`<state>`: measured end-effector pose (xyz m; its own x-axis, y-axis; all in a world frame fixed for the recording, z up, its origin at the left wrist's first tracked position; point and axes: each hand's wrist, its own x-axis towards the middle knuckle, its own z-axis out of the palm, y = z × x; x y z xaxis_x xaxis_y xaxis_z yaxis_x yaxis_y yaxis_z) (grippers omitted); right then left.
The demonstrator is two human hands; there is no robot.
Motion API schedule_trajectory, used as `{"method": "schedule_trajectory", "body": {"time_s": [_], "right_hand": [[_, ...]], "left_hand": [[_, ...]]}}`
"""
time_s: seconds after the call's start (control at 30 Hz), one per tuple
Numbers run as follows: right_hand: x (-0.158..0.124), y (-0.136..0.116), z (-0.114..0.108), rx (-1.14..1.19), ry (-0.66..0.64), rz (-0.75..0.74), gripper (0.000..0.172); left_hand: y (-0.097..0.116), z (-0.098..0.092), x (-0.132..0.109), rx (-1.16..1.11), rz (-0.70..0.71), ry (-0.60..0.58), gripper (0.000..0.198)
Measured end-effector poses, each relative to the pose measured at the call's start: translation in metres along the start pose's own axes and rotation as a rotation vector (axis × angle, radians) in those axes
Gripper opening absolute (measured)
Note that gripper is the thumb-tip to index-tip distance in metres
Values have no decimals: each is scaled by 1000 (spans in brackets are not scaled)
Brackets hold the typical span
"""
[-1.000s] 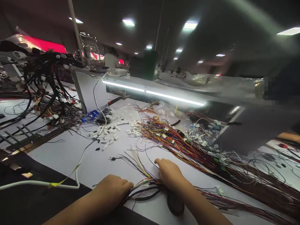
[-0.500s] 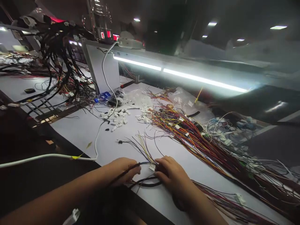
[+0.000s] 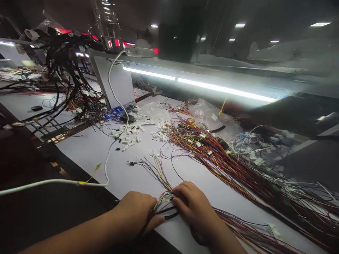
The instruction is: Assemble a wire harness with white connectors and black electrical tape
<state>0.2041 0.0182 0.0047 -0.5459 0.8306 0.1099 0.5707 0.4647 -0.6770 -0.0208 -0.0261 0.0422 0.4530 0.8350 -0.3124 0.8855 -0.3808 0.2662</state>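
Note:
Near the table's front edge, my left hand is closed around a wire harness. Its thumb points right, and coloured wires in orange, blue and yellow arch out from it. A short way to the right, my right hand pinches the same wires with curled fingers. Between the hands a white connector partly shows, with black sleeved cables just below. Thin loose wires fan away from my right fingertips, and one ends in a small black connector. The palms hide the rest of the harness.
A thick bundle of coloured wires runs along the right side. Small white connectors lie scattered mid-table. A white cable crosses at left. Black harnesses hang at far left; a lit tube spans the back.
My left hand has turned and now grips the harness with its thumb across it. Coloured wires show between the hands where a black cable ran. The right hand stays at the wires.

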Motion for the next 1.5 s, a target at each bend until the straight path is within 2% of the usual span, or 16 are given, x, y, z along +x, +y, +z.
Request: {"method": "schedule_trajectory", "body": {"time_s": [0.13,0.2,0.33,0.4,0.47,0.6,0.7,0.87,0.93,1.0,1.17,1.33,1.5], "right_hand": [[0,0,1,-20,9,30,7],[-1,-1,0,5,19,37,8],[-3,0,-2,28,44,-6,28],[-3,1,0,6,31,-24,35],[-4,2,2,-28,9,-22,32],[-5,5,6,-112,52,-24,25],[-7,7,6,-142,55,-56,22],[-7,4,4,-150,-62,-161,14],[-5,1,3,-153,-93,-183,13],[-4,-1,1,-137,-102,-171,14],[0,-3,-3,-5,-23,-50,20],[1,-3,1,-32,-17,-29,18],[8,-1,-3,22,61,-9,19]], "left_hand": [[5,11,2,46,45,27,19],[0,9,5,40,40,35,15],[-20,-22,15,-35,4,132,20],[-31,-40,23,3,73,150,19],[-41,-49,33,94,145,140,13],[-57,-43,47,166,135,152,12],[-66,-34,46,141,106,162,12],[-77,-35,26,54,-32,175,34],[-82,-38,19,-25,-41,159,50],[-87,-40,15,-83,-23,150,56],[-85,-36,31,19,-53,246,29],[-70,-27,64,113,70,218,21],[-72,-38,66,132,320,334,24]]}}
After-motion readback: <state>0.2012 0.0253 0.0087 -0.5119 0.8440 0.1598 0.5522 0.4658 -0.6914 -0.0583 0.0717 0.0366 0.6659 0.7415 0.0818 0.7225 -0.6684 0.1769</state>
